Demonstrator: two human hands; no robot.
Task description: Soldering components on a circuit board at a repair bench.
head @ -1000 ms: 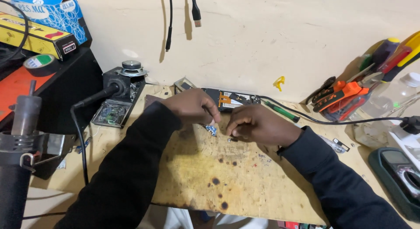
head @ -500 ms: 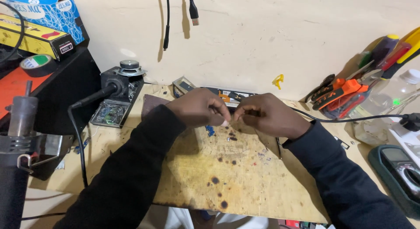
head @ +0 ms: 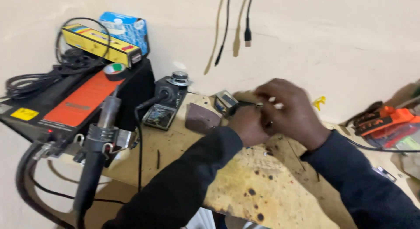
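Observation:
My two hands are raised together above the back of the stained wooden board (head: 262, 189), both blurred by motion. My right hand (head: 291, 113) lies over and partly covers my left hand (head: 247, 124). Its curled fingers pinch a small white piece (head: 275, 103) whose shape I cannot make out. My left hand is closed into a loose fist beneath it, and what it holds is hidden. A small metal-framed box part (head: 225, 102) sits just left of the hands.
A black station with an orange label (head: 83, 100) stands at the left. A hot-air handle (head: 103, 137) rests in its holder, and a yellow box (head: 100, 45) and tape roll (head: 114, 70) lie on top. Behind the board are a knobbed black unit (head: 168, 91) and brown pad (head: 201, 117), with orange tools (head: 380, 119) right.
Both hands have lifted off the board and moved up toward the back, the right hand now overlapping the left. The view has swung left and closer.

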